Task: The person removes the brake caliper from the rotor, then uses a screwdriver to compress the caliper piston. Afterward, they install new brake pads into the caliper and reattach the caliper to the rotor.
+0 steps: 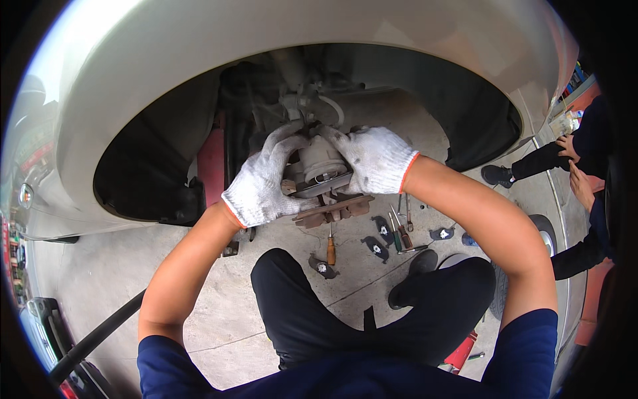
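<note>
A metal brake caliper [322, 159] sits inside the wheel arch, between my two gloved hands. My left hand [260, 178] curls around its left side, thumb along the lower edge and fingers reaching over the top. From the right, my right hand [377, 156] is wrapped round the same part, its fingertips meeting the others near the top. Both white knit gloves have orange cuffs and dark smudges. A rusty brown bracket [335, 211] juts out toward me below the caliper. A pale hose [332, 110] curves down behind the hands.
The silver fender [266, 33] arches over my hands. Several brake pads [323, 267] lie on the concrete beside an orange-handled screwdriver [331, 249], a green-handled screwdriver [397, 241] and a ratchet [413, 249]. A red jack-like part [211, 163] stands left. People's hands [575, 166] show at right.
</note>
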Motion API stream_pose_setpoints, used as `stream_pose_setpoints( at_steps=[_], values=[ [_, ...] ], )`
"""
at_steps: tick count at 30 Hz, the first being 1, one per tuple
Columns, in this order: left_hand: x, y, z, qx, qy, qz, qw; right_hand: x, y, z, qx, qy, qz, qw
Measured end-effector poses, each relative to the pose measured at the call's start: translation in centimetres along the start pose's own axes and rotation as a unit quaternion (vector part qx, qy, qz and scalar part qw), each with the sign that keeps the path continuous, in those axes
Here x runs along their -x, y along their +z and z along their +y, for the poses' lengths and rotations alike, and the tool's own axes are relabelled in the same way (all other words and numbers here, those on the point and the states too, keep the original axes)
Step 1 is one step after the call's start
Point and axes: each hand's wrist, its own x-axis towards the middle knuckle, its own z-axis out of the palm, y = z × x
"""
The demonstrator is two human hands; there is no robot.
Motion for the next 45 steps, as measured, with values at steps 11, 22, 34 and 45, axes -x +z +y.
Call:
stream_pose_setpoints(
  at_steps=[11,22,34,45],
  values=[
    [-1.5,2.1,1.1,-0.17,-0.067,-0.029,0.983,-0.2,1.0,0.0,0.022,-0.021,0.042,0.999],
    [-1.7,2.7,-0.4,-0.158,-0.014,0.01,0.987,0.0,1.7,0.6,0.002,-0.032,0.065,0.997],
    [-1.1,3.6,-0.8,-0.165,-0.023,0.038,0.985,5.6,26.2,7.4,-0.216,0.408,0.218,0.86],
    [-0.5,3.5,-1.1,-0.171,-0.032,0.034,0.984,-0.7,47.8,-11.4,-0.299,0.466,-0.206,0.806]
  ],
)
